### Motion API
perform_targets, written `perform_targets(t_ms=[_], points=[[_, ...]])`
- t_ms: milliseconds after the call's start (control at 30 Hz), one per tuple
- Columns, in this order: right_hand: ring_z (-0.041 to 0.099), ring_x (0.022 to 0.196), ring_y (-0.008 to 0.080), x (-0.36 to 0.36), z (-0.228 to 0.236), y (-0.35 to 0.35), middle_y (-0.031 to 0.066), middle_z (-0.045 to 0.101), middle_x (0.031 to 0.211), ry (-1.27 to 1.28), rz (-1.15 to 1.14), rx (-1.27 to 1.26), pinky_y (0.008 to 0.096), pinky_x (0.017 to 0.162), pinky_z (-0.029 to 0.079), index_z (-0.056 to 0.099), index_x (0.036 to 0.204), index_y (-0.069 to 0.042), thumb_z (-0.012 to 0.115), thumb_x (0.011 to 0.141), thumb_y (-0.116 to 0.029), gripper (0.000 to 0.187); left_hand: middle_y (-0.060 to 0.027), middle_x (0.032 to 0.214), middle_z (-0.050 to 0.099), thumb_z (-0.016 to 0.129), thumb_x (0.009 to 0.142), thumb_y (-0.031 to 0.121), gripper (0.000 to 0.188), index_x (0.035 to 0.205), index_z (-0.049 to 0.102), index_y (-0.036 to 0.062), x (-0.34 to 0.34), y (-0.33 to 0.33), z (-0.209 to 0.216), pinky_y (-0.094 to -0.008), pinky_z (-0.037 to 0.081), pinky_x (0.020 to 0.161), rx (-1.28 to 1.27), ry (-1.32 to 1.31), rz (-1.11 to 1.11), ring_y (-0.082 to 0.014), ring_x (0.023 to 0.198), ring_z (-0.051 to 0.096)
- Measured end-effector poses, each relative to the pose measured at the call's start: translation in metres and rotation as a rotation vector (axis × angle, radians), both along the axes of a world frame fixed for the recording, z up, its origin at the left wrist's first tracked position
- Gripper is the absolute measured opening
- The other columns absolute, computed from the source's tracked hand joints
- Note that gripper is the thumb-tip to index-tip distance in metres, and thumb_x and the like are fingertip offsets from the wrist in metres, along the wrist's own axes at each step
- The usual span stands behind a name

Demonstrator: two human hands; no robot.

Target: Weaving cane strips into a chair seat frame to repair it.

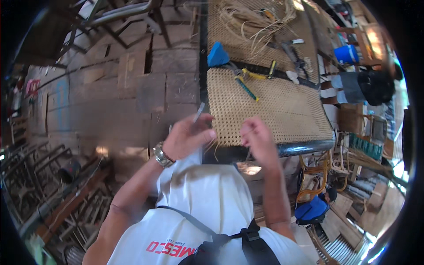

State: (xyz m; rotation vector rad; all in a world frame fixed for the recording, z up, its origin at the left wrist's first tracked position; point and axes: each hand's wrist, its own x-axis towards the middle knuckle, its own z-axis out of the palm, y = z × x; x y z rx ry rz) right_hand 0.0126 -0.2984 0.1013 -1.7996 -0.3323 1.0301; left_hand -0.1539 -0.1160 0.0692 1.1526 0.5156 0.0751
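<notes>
Shirt (165, 229), cane edge (228, 140) between hands (185, 139) (259, 143)

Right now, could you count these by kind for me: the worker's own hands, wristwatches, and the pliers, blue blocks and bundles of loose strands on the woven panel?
Hands: 2, the left hand and right hand
Wristwatch: 1
On the woven panel:
Pliers: 1
Blue block: 1
Strand bundle: 1
Total: 6

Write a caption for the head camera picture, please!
Left hand and right hand at the woven cane's near edge, pliers lying beyond.
</notes>
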Motion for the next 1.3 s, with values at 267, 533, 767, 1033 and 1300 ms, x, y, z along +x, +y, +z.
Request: perform_targets(t_ms=[267, 533, 767, 1033, 1300], points=[[0.058, 0.070, 0.0058, -0.048, 0.002, 0.073, 0.0024, 0.061, 0.085, -0.147, 0.163, 0.130, 0.0233, 0.059, 0.050, 0.057, 0.107, -0.001, 0.060, 0.102, -0.015, 0.016, -0.0009, 0.086, 0.071, 0.075, 0.093, 0.017, 0.021, 0.107, 0.072, 0.0011, 0.004, 0.002, 0.000, -0.0240, 0.052, 0.066, -0.123, -0.073, 0.397, -0.0071, 0.075, 0.063], [0.061, 0.063, 0.0111, -0.021, -0.009, 0.116, 0.0053, 0.062, 0.081, 0.138, 0.653, 0.218, 0.0229, 0.056, 0.048, 0.051, 0.102, -0.002, 0.065, 0.095, -0.004, 0.015, 0.0041, 0.079, 0.066, 0.067, 0.098, 0.034, 0.026, 0.095, 0.070, 0.0086, -0.041, -0.026, -0.034, -0.0222, 0.037, 0.053, -0.096, -0.041, 0.641, -0.0042, 0.060, 0.048], [0.057, 0.116, 0.0315, 0.094, -0.061, 0.197, 0.0134, 0.058, 0.124, -1.331, 0.689, 0.335, 0.0440, 0.095, 0.048, 0.055, 0.126, -0.006, 0.073, 0.089, -0.015, 0.042, -0.0009, 0.073, 0.062, 0.053, 0.106, 0.026, 0.020, 0.102, 0.050, 0.0068, -0.074, -0.106, -0.014, -0.0214, 0.039, 0.044, -0.093, 0.043, 0.944, -0.0076, 0.053, 0.057], [0.055, 0.114, 0.0398, 0.187, -0.146, 0.216, 0.0175, 0.057, 0.128, -1.349, 1.050, 0.002, 0.0447, 0.096, 0.047, 0.058, 0.115, -0.003, 0.065, 0.095, -0.031, 0.035, -0.0028, 0.091, 0.069, 0.069, 0.097, 0.024, 0.031, 0.119, 0.055, 0.0056, -0.117, -0.211, 0.019, -0.0185, 0.041, 0.047, -0.185, -0.069, 1.014, -0.0099, 0.085, 0.072], [0.060, 0.079, 0.0147, 0.148, -0.072, 0.182, 0.0075, 0.060, 0.089, 0.068, 0.272, 0.409, 0.0252, 0.066, 0.046, 0.055, 0.114, -0.004, 0.061, 0.098, -0.051, 0.051, 0.0026, 0.088, 0.068, 0.068, 0.098, 0.026, 0.033, 0.120, 0.062, 0.0015, -0.118, -0.242, 0.003, -0.0187, 0.042, 0.057, -0.310, -0.018, 0.678, -0.0028, 0.064, 0.052]])
